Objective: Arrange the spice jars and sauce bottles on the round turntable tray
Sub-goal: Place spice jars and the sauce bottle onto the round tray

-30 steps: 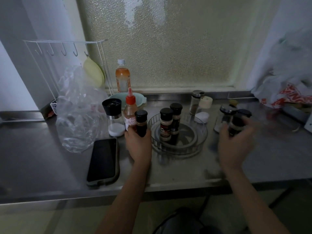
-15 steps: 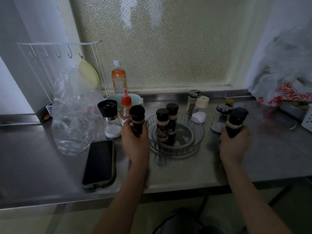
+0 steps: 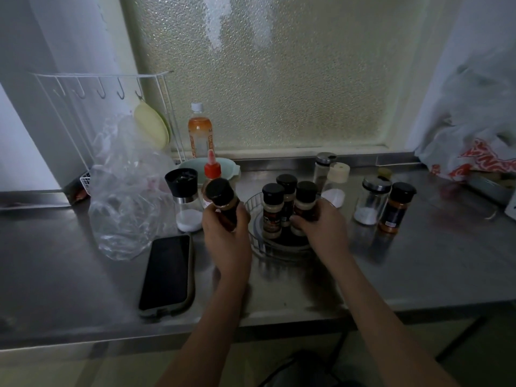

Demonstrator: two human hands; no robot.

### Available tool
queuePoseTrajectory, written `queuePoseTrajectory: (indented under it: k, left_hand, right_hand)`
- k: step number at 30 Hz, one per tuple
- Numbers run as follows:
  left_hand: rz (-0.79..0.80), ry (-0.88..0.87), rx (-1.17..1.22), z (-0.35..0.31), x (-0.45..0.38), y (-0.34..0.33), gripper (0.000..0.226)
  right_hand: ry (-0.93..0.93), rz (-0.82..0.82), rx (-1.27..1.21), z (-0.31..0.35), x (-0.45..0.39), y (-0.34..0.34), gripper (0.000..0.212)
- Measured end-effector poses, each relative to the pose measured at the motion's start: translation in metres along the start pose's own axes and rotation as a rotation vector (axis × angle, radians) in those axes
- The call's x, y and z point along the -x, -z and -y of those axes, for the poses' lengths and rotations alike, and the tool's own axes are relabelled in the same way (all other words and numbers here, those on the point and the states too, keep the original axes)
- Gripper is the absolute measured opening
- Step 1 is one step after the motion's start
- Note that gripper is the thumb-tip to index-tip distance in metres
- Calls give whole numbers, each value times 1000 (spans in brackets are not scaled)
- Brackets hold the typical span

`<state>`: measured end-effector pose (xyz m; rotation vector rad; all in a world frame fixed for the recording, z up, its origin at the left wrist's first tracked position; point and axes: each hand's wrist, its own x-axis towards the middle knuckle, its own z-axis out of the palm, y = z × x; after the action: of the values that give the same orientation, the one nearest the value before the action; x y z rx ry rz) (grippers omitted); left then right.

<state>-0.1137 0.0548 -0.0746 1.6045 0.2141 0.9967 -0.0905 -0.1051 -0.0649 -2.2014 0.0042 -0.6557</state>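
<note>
Since half a second ago the right hand has carried its black-capped jar over from the worktop into the round turntable tray, fingers wrapped around it, right beside the two jars already standing there. The left hand has its fingers clamped on a tilted dark jar, just left of the tray.
</note>
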Motion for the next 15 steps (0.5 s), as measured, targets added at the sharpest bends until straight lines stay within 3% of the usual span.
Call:
queuePoseTrajectory:
  k: [2, 4, 6, 7, 9, 11, 15]
  left_hand:
    - [20, -18, -20, 0, 2, 0, 30]
    - [37, -54, -54, -2, 5, 1, 38]
    - [66, -100, -77, -4, 7, 1, 40]
    - [94, -124, -81, -3, 8, 1, 36]
    - [178, -186, -74, -4, 13, 2, 29]
    - [253, -306, -87, -5, 17, 2, 26]
    - [347, -546, -141, -12, 19, 3, 35]
  right_hand:
    - [-27, 37, 47, 2, 0, 0, 47]
    - [-45, -81, 67, 12, 3, 6, 60]
    - [99, -277, 37, 29, 14, 14, 53]
    - [190, -281, -10, 40, 22, 16, 46]
    - [280, -63, -109, 58, 39, 15, 41]
    - [257, 153, -133, 65, 51, 6, 48]
    - [193, 87, -169, 60, 58, 1, 44]
